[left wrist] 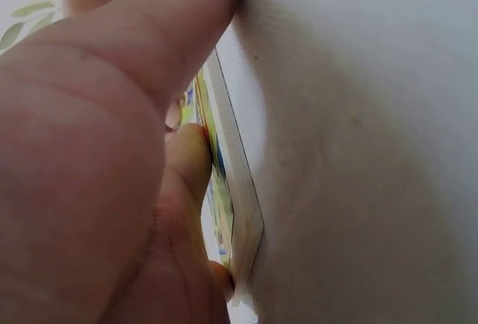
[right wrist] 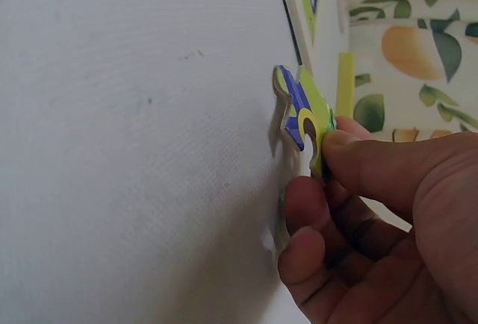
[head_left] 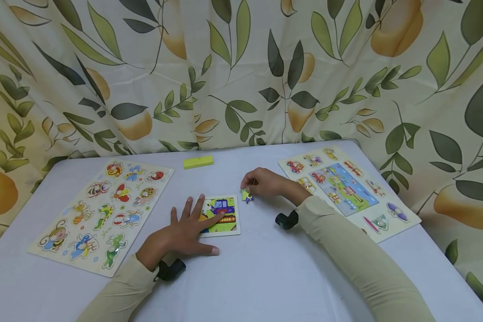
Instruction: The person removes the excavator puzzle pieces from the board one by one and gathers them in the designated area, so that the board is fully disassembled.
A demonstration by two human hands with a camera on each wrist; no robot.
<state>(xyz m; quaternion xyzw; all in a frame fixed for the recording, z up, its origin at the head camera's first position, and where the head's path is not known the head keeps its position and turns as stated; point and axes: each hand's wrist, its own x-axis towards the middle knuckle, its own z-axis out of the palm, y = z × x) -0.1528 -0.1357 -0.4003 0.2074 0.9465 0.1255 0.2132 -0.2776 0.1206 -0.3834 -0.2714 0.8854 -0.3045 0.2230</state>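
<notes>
A small square jigsaw puzzle [head_left: 227, 228] with a blue and red vehicle picture lies on the white-covered table. My left hand [head_left: 189, 230] rests spread over its left side, fingers straight, covering part of the picture. In the left wrist view the puzzle's pale edge [left wrist: 243, 212] shows beyond the thumb. Just right of the puzzle, my right hand [head_left: 265, 183] pinches a loose puzzle piece [right wrist: 302, 107] between thumb and fingers. That piece is lime green with blue and yellow parts and a rounded notch; it is held tilted close over the cloth.
A board of insect pictures [head_left: 116, 214] lies on the left. Another board with vehicle pictures [head_left: 350, 192] lies on the right, partly under the right forearm. A yellow-green block [head_left: 198, 162] sits near the table's back edge, before a leaf-patterned curtain [head_left: 241, 76].
</notes>
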